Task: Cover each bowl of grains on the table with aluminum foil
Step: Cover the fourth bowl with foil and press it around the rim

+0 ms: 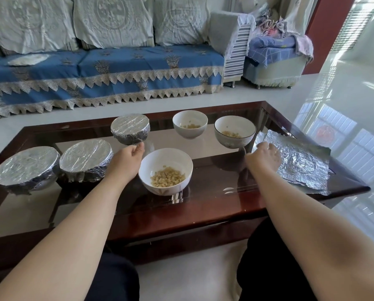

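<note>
Three bowls at left were wrapped, three stayed uncovered; the nearest bowl (165,170) sat mid-frame. The right hand (263,158) rested curled fingers on the foil (301,161) at right; the left hand (130,155) hovered loosely curled, empty. Pulled carelessly, thin sheets could tear or drag together.

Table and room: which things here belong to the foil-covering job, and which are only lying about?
Job:
near open bowl
two far open bowls
three covered bowls
foil sheets, under the right hand
left hand

Lying about:
sofa
cushions
armchair with clothes
</note>
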### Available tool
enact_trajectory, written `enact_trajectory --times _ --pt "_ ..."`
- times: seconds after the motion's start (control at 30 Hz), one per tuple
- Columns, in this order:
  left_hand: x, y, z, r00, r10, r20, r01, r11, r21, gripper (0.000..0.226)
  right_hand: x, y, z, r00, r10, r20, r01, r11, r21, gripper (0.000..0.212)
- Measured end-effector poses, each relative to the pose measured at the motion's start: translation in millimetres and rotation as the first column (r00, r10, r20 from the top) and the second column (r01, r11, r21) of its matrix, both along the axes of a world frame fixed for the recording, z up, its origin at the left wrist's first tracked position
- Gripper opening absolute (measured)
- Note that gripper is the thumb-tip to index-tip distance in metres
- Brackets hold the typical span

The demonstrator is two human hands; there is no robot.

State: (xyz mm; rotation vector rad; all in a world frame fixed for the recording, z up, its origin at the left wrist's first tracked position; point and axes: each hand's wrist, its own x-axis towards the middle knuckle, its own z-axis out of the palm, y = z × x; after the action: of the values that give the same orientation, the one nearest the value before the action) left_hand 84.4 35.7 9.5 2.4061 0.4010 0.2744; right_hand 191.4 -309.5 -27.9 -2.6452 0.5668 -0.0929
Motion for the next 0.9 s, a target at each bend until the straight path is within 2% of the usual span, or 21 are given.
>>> enact_trajectory --times 0.1,0.23,0.37,0.47,0.63,0.77,0.9 --pt "2 -5 1 0.999 -0.036 0.009 0.036 0.999 0.002 0.056 -2 -2 -9 0.994 -0.029 -0.104 0.035 0.998 0.056 0.074" --pt "4 -10 3 0.999 -0.048 0.021 0.049 0.999 -0.006 0.052 -1 -2 -10 0.989 -0.064 -0.134 0.076 0.993 0.089 0.075" --pt "6 -10 3 0.998 -0.032 0.051 0.032 0.999 -0.007 0.056 1 -6 -6 0.989 -0.098 -0.110 0.119 0.974 0.195 0.069" --pt "6 -13 4 0.998 -0.033 0.046 0.033 0.999 -0.011 0.056 1 -8 -6 0.990 -0.100 -0.097 0.118 0.972 0.202 0.063" --pt "4 -15 5 0.999 -0.027 0.043 0.030 0.996 -0.079 0.050 -4 -6 -4 0.992 -0.109 -0.065 0.120 0.975 0.188 0.037" --pt "4 -15 6 0.998 -0.012 0.064 0.018 0.995 -0.098 0.049 -8 -9 15 0.970 -0.221 0.100 0.179 0.930 0.321 0.035" --pt "2 -18 11 0.996 0.010 0.086 -0.002 0.996 -0.094 0.041 -15 6 40 0.897 -0.112 0.428 0.001 0.968 0.251 0.034"
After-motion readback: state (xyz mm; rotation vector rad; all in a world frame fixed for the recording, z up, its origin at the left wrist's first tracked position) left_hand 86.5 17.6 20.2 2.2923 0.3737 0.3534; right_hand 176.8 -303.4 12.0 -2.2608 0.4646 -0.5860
